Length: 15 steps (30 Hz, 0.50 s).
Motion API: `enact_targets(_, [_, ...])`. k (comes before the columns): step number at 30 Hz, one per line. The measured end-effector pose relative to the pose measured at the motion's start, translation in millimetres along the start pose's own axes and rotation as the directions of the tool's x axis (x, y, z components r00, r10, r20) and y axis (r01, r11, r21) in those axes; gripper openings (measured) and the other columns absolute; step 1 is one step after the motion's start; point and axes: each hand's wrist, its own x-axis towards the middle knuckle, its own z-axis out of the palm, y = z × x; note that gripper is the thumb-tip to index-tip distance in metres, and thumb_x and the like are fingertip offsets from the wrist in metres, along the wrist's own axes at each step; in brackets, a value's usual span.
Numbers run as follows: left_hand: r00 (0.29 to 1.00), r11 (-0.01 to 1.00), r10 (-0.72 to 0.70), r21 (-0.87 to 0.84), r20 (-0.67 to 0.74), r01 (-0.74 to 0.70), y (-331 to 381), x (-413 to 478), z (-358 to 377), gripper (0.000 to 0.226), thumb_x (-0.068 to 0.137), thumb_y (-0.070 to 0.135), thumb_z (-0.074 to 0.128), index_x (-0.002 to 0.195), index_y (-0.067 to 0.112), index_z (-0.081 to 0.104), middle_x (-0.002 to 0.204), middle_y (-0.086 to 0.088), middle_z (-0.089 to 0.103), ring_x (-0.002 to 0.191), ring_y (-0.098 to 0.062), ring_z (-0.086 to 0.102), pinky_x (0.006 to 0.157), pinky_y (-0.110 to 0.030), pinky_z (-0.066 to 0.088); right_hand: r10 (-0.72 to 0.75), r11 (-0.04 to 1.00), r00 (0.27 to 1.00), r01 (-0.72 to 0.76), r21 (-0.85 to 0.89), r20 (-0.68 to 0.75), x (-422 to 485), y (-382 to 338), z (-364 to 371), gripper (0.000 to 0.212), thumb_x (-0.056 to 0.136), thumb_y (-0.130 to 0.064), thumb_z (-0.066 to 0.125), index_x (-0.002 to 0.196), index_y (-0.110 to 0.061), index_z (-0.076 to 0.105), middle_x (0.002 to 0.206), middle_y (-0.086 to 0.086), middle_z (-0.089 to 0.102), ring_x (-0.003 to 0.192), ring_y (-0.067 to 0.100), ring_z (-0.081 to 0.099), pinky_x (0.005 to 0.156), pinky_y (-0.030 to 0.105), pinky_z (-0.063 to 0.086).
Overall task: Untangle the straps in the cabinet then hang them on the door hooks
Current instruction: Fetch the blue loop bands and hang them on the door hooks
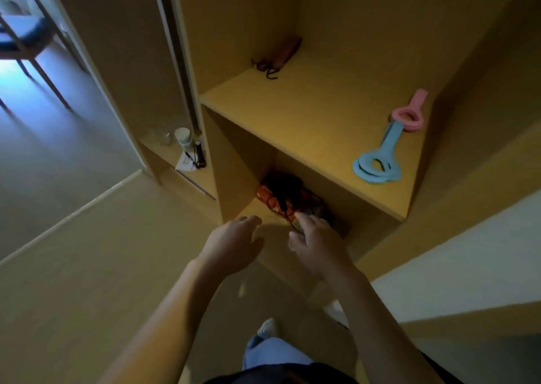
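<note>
Wooden cabinet (234, 161), lower compartment: tangled straps (278, 200), orange and black, long axis back-left to front-right; right hand (317, 244) nearer, fingertips (301, 218) at the near end, grip open; left hand (231, 244) open, just beside.

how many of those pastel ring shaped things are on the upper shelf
2: a pink one near the right side and a blue one in front of it, toward the shelf's front edge. Each looks layered, so more may be stacked.
</note>
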Motion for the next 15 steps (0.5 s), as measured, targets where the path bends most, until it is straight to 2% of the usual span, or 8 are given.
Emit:
enact_targets(4, [0.999,0.999,0.037,0.000,-0.035,-0.038,12,72,-25,0.040,0.091,0.034,0.050,0.131,0.024,0.045,0.125,0.001,0.058,0.108,-0.014,0.059,0.086,-0.026,0.051,0.006,0.999,0.997,-0.002,0.054,-0.075,59,10,-32,0.047,0.097,-0.031,0.039,0.142,-0.017,0.032,0.141,0.005,0.044,0.129,0.017,0.040,0.098,0.024,0.035])
enact_targets(8, [0.995,0.996,0.076,-0.046,-0.068,-0.080,19,127,-44,0.038,0.092,0.032,0.049,0.129,0.025,0.047,0.128,0.003,0.056,0.112,-0.014,0.056,0.089,-0.029,0.050,0.030,0.987,0.988,-0.005,0.162,-0.151,99,8,-51,0.047,0.097,-0.029,0.041,0.141,-0.017,0.033,0.141,0.004,0.043,0.129,0.019,0.039,0.103,0.028,0.034])
enact_targets(12, [0.992,0.992,0.122,-0.035,-0.032,-0.123,22,184,-53,0.040,0.091,0.030,0.049,0.130,0.023,0.047,0.129,0.002,0.055,0.112,-0.018,0.056,0.089,-0.032,0.050,0.067,0.991,0.987,-0.049,0.125,-0.146,141,14,-60,0.051,0.096,-0.032,0.042,0.143,-0.016,0.031,0.145,0.006,0.038,0.131,0.023,0.036,0.107,0.036,0.033])
enact_targets(15, [0.975,0.976,0.216,-0.010,0.044,-0.216,27,224,-56,0.041,0.093,0.030,0.043,0.133,0.022,0.043,0.132,-0.001,0.053,0.115,-0.021,0.054,0.091,-0.038,0.049,0.124,0.986,0.977,-0.102,0.133,-0.174,167,20,-64,0.050,0.096,-0.032,0.043,0.142,-0.017,0.032,0.143,0.006,0.039,0.129,0.024,0.038,0.104,0.036,0.034])
